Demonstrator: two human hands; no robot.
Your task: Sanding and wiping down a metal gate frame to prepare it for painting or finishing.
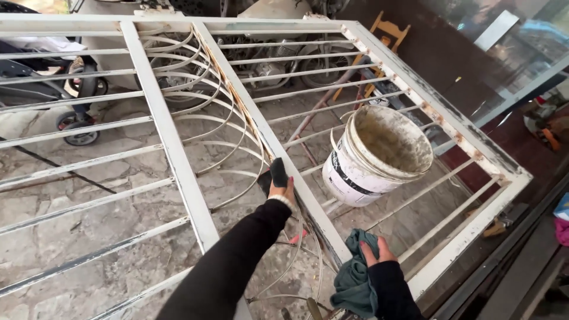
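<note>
A white-painted metal window grille (172, 148) with rusty, flaking bars lies flat in front of me, raised above the stone floor. My left hand (282, 191), in a black sleeve, presses a small dark sanding pad (278, 172) against the grille's central upright bar. My right hand (375, 251) grips a bunched teal cloth (354, 278) that rests on the same bar, nearer to me. A dirty white plastic bucket (379, 155), tilted on its side, sits on the thin cross bars just right of my left hand.
Curved decorative bars (222, 112) fill the middle panel of the grille. A stroller (53, 89) stands at the far left and a motorcycle (284, 59) behind the grille. A wooden chair (385, 35) leans at the back right. Dark steps and clutter lie to the right.
</note>
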